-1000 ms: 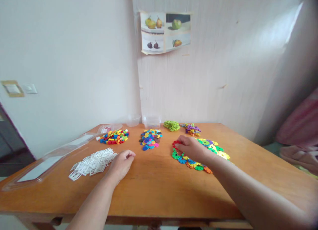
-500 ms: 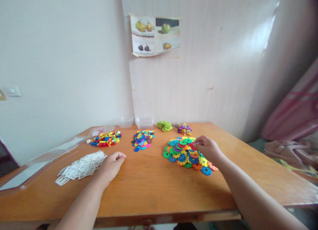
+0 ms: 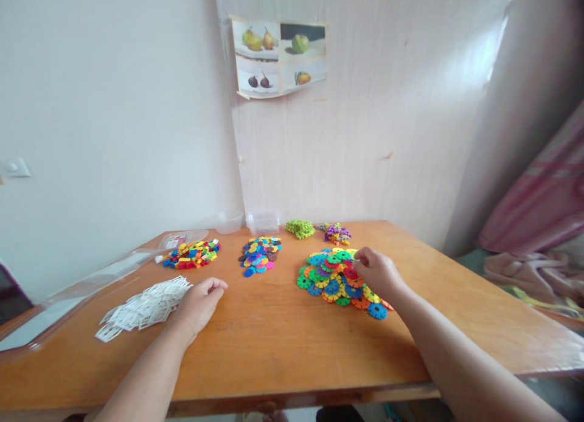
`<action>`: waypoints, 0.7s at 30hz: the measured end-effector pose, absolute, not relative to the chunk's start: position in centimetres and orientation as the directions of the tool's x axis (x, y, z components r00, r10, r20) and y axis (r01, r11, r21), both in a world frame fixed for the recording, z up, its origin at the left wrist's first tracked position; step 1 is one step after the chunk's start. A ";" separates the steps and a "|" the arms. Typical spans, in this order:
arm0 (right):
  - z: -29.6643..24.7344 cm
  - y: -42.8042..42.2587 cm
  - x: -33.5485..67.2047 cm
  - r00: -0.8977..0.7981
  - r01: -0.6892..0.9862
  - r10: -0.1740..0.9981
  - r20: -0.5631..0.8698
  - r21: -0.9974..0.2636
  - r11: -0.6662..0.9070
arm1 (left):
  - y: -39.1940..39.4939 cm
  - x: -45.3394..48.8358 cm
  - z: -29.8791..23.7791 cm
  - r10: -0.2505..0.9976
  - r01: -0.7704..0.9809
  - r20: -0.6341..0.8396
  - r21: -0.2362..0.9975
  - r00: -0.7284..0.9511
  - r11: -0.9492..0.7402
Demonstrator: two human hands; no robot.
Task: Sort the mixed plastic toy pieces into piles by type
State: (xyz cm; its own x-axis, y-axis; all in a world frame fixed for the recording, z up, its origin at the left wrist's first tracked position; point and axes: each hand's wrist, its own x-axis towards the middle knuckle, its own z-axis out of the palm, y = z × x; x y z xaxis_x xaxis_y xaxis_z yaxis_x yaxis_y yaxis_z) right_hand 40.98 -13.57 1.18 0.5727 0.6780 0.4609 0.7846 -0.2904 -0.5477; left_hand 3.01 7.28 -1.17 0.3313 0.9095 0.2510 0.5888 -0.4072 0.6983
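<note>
My left hand (image 3: 203,301) rests on the wooden table (image 3: 274,355), fingers curled together, with nothing visible in it. Right beside it lies a heap of flat white plastic frame pieces (image 3: 137,309), partly covered by the hand. My right hand (image 3: 378,273) is over the right edge of a pile of large notched plastic discs (image 3: 332,285) in several colours. Its fingertips are pinched next to a red disc (image 3: 350,270). Whether they grip a disc is hidden behind the fingers.
Farther back are colourful building blocks (image 3: 191,255), smaller round discs (image 3: 260,255), green pieces (image 3: 300,228) and purple and yellow pieces (image 3: 336,233). Clear plastic containers (image 3: 263,223) stand by the wall. A clear sheet (image 3: 68,303) lies along the left edge.
The view has shifted slightly. My right hand stays at the disc pile with its fingers drawn in a little; my left hand keeps its place beside the white pieces.
</note>
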 end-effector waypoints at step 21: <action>0.3 -18.7 29.6 0.257 0.887 0.925 0.279 -0.448 -0.111 | 6.8 2.9 -0.8 0.875 0.657 0.309 0.578 0.373 -0.484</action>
